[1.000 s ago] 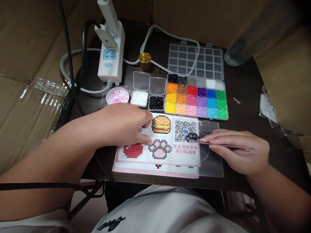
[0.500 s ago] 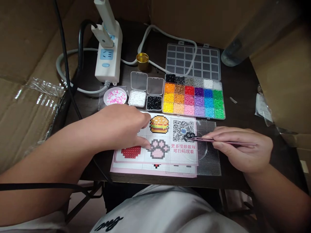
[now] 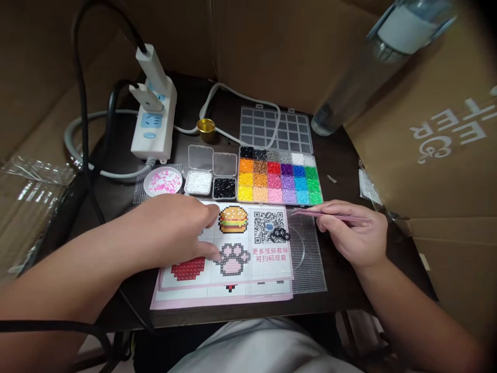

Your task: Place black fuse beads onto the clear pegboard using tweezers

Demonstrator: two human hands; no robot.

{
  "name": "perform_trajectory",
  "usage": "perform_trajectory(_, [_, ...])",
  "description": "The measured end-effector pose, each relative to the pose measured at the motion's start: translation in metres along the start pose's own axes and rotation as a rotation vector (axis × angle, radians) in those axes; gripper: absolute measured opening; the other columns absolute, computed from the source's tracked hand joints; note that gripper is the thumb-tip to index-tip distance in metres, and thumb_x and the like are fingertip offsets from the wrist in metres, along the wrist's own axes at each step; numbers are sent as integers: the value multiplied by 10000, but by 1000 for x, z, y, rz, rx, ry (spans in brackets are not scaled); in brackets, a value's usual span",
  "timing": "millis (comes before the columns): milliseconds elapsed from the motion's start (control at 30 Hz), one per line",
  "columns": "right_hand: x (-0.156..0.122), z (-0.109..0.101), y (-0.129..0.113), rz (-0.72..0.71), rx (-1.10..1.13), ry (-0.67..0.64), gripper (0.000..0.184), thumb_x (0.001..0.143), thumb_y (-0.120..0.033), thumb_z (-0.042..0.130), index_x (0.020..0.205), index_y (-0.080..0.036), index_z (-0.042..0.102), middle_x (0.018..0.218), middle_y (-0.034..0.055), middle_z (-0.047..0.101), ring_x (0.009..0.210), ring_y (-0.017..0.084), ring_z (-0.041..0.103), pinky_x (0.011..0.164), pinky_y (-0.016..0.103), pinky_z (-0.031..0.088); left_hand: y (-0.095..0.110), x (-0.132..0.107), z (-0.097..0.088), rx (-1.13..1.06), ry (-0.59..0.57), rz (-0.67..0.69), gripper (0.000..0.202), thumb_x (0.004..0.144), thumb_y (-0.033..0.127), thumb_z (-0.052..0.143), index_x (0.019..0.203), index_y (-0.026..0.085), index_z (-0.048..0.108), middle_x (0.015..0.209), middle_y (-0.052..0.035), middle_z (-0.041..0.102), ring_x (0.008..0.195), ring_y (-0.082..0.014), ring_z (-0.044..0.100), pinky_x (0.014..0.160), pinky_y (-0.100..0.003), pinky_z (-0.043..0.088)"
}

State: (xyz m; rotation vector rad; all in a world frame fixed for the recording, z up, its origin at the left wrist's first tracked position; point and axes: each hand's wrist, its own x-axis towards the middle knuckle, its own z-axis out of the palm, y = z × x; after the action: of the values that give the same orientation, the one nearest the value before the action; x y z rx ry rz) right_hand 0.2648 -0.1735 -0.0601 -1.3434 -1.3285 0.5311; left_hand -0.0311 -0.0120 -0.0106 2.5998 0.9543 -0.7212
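Note:
My right hand [image 3: 351,230] grips a pair of pink tweezers [image 3: 341,215]. Their tips point left, a short way above and to the right of a small black bead piece [image 3: 279,234]. That piece rests on the clear pegboard [image 3: 310,259], which overlaps the QR code [image 3: 264,223] on a printed pattern sheet [image 3: 186,287]. On the sheet's left part, my left hand [image 3: 182,225] has thumb and forefinger apart, its other fingers hidden underneath. Beside the thumb is a pink paw pattern [image 3: 234,259], and above that a burger pattern [image 3: 233,219].
Behind the sheet sits an open bead box [image 3: 281,176] sorted by colour. To its left are small boxes of white beads [image 3: 198,183] and black beads [image 3: 224,188], and a dish of pink beads [image 3: 163,182]. A power strip [image 3: 155,114], gold cup [image 3: 206,129] and bottle [image 3: 361,77] stand behind.
The tweezers have come away from the black bead piece, which stays on the pegboard. The whole view has shifted, showing more of the bottle and cardboard. My left hand keeps its place on the sheet.

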Motion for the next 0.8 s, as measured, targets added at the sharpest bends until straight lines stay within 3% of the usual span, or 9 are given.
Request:
perform_trajectory(100, [17,-2,-5,46,14,65,67,926,-249,818,960,-255,875,984,66,869,706,197,792,577,308,659,3,-3,-4,-1,-7,-3,475,738,706,754,884,268,642,800,-93,779,719,-279,703,564,-366,338])
perform_trajectory(200, [44,6,-17,50,18,38,82,933,-281,815,980,-265,881,971,57,871,657,161,758,583,285,655,5,-8,-8,-18,-15,-2,474,746,671,775,939,246,690,858,-118,799,785,-315,732,604,-375,400])
perform_trajectory(400, [84,62,-36,43,-39,-138,73,884,-285,819,914,-247,874,929,55,872,800,209,836,688,306,710,10,-15,-13,-61,-20,-22,513,748,636,815,1020,205,755,913,-144,819,871,-358,769,702,-410,512])
perform_trajectory(567, [85,101,-30,88,10,-281,100,895,-310,801,923,-237,863,966,67,875,866,229,853,770,350,725,11,-15,-11,-67,-9,-9,536,733,628,841,1066,212,778,946,-149,833,913,-365,785,756,-421,554])
perform_trajectory(800, [76,112,-23,71,-17,-241,119,909,-238,748,914,-242,867,930,65,873,835,217,849,761,344,721,12,-13,-11,-47,-56,3,572,787,650,805,1127,191,767,965,-166,836,941,-395,790,763,-450,568])
